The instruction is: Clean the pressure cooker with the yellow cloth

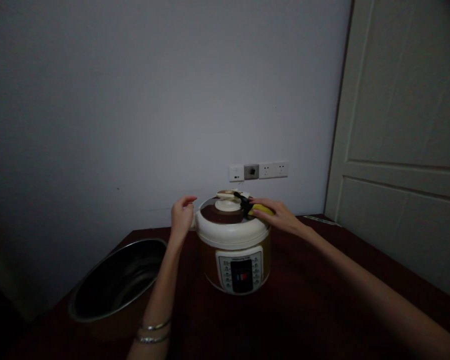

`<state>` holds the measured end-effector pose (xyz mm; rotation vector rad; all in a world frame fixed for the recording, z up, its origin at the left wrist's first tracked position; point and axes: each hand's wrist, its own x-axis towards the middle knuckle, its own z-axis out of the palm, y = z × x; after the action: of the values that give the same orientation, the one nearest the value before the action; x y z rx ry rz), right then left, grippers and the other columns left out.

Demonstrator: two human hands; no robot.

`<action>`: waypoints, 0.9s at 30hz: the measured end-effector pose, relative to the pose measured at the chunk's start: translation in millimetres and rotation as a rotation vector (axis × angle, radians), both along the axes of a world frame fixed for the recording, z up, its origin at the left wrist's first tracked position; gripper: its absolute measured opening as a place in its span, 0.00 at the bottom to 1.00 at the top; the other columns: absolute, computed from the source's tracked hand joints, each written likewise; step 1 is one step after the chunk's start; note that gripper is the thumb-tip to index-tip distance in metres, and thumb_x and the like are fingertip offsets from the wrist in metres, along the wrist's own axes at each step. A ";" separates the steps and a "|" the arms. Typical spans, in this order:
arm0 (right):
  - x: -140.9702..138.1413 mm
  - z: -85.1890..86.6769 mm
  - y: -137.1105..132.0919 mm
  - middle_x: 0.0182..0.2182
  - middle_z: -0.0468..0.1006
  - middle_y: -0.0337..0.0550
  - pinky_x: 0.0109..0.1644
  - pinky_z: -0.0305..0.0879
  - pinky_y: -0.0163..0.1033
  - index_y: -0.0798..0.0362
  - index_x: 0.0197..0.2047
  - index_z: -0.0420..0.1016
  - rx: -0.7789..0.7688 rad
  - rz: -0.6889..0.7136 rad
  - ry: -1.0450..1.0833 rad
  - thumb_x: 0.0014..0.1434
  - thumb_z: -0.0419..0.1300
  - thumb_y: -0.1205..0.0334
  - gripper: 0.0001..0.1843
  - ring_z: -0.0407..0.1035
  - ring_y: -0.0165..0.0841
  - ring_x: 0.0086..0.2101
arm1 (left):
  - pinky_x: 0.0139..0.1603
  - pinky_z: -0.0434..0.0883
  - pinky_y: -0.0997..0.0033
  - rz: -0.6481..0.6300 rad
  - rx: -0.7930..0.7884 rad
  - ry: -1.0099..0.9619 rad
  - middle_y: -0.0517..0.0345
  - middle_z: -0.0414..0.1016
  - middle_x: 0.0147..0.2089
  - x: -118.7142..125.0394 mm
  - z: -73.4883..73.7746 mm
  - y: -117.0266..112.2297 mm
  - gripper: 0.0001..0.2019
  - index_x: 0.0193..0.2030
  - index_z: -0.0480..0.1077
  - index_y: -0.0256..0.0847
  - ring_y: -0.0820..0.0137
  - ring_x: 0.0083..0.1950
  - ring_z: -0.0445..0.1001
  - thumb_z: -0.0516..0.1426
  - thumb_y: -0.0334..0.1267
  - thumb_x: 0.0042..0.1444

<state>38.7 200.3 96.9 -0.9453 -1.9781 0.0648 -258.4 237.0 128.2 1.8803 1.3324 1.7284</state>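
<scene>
Cooker (234, 235) blocking the frame's centre, basin (118, 287) obstructing lower left, narrow passage between them, wall (195, 100) behind, open counter (288, 310) at lower centre.

A yellow-black tool (263, 209) is atop a lidded white-brown cooker (228, 234).

We note a pale wall (172, 100), dimly lit, with sockets (273, 170); rightward, a panelled door (405, 110); a dark-red table (307, 290).

What seems a pot (122, 277) sits left of the cooker (232, 238)
</scene>
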 end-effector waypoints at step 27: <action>-208.7 57.4 49.6 0.38 0.80 0.56 0.38 0.70 0.43 0.56 0.43 0.78 -0.175 -0.177 -0.794 0.55 0.54 0.62 0.17 0.75 0.44 0.40 | 0.28 0.64 0.73 -0.154 -0.266 -0.838 0.61 0.70 0.23 -14.4 -87.2 76.3 0.12 0.23 0.71 0.36 0.72 0.27 0.68 0.56 0.43 0.35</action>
<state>-169.9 249.9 154.2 -1.4033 -2.6202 -0.2845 -272.7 313.3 41.1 0.8983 0.9714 1.8209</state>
